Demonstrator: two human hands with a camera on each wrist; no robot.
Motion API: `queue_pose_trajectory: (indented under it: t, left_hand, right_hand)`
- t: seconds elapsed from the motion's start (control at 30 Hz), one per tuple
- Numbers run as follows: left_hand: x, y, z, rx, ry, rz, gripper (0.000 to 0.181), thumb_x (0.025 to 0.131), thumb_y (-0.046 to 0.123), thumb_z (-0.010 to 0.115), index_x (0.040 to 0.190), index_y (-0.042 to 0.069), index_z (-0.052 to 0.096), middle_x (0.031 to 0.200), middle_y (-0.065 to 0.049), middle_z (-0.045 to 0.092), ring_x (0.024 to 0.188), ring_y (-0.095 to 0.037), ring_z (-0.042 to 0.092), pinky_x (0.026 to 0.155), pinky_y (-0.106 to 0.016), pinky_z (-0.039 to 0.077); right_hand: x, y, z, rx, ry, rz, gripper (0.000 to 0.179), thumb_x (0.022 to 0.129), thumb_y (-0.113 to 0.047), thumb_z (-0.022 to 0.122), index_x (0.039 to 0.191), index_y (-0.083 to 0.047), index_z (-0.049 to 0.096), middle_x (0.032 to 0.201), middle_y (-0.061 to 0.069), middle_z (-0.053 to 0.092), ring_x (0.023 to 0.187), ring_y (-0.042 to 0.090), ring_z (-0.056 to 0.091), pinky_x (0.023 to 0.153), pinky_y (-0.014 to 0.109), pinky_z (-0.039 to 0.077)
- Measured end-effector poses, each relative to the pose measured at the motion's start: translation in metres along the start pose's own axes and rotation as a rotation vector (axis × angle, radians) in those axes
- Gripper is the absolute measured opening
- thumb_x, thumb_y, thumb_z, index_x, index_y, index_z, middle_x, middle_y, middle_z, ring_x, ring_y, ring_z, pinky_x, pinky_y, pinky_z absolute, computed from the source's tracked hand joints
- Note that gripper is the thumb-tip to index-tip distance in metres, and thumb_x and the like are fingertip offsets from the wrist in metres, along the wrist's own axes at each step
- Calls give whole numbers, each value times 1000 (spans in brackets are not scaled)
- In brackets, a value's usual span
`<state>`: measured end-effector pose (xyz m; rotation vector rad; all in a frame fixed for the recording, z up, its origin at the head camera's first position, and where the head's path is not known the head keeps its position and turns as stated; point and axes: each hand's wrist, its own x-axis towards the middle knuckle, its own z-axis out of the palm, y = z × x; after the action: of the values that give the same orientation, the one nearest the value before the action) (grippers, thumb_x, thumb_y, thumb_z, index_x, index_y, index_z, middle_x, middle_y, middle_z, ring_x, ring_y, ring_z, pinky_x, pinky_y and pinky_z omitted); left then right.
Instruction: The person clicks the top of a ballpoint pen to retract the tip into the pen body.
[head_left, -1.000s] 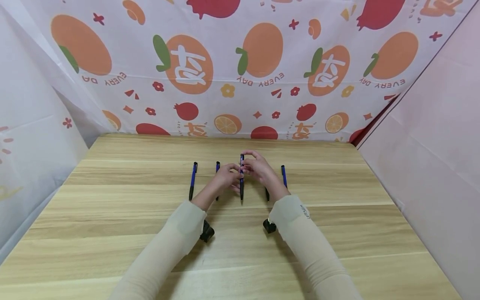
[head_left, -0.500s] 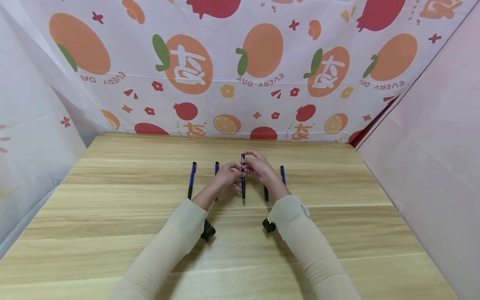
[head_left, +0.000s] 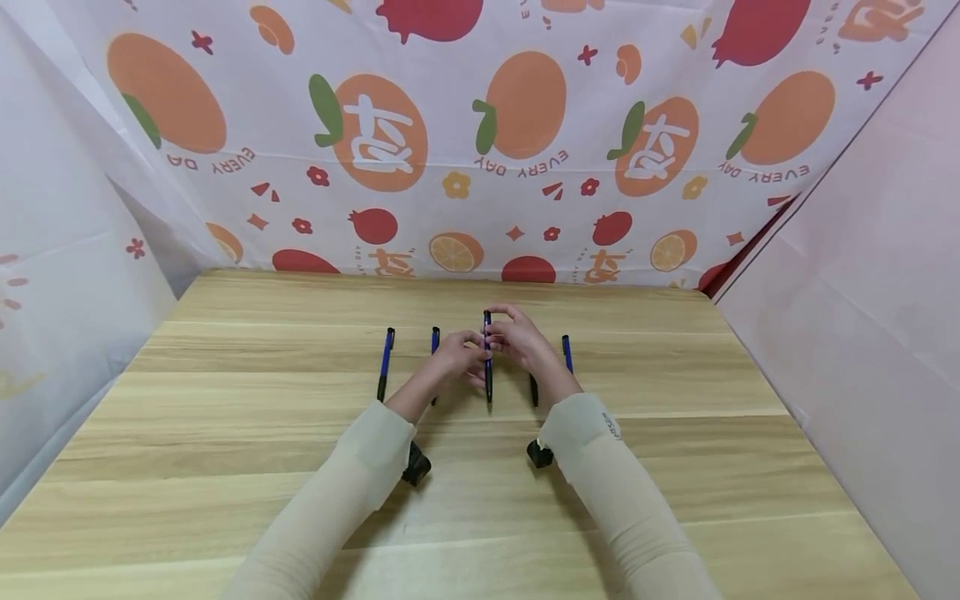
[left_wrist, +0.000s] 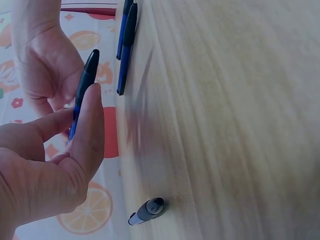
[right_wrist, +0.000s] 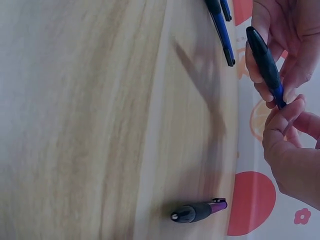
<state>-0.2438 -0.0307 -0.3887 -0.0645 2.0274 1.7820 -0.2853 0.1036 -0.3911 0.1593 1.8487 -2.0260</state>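
A blue pen with a black grip (head_left: 488, 385) is held between both hands above the table, its dark tip pointing toward the person. My left hand (head_left: 460, 358) pinches it between thumb and fingers around the middle, as the left wrist view also shows. At the pen's far end, my right hand (head_left: 519, 343) pinches the blue barrel with its fingertips. In the right wrist view the black grip (right_wrist: 265, 57) sticks out past the fingers of both hands.
On the wooden table (head_left: 480, 525) lie similar pens: two on the left, a blue pen (head_left: 386, 365) and another (head_left: 435, 337), and two on the right, one blue (head_left: 567, 354) and one partly hidden by the right wrist (head_left: 534, 392). A fruit-print cloth (head_left: 465, 200) hangs behind.
The held pen has shifted very slightly to the right, with the left fingers following. Both hands keep their grip, and the pens on the table lie as before.
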Motion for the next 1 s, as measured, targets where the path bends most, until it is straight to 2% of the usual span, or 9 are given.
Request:
queue_pose_trajectory:
  t: [0.23,0.53,0.73,1.0]
  left_hand:
    - [2,-5,1,13,0,-2,18,91,1,53,107,-4,48,83,-19,59,60,-22,61,72,-44,54]
    - [2,-5,2,7,5,-21,20,92,2,52,110,-5,47,85,-23,61,64,-26,63,72,-43,53]
    - [5,-5,3,19,14,-42,19,91,3,54,108,-4,47,81,-20,60,62,-24,62,70,-40,55]
    - [8,-7,3,65,15,-42,17,91,1,54,106,-4,47,78,-14,56,63,-24,60,68,-37,55]
  right_hand:
    - [-1,2,0,-18,-1,8,41,94,1,46,135,-8,42,95,15,54,62,12,52,57,17,47]
    - [-1,2,1,-17,7,15,41,94,2,46,134,-8,44,95,14,53,64,13,52,58,18,47]
    - [2,3,1,-37,31,16,41,93,3,46,133,-7,45,92,13,53,63,13,52,60,19,46]
    - [8,8,1,-53,46,23,42,92,4,47,133,-5,44,90,13,53,62,12,52,54,16,45]
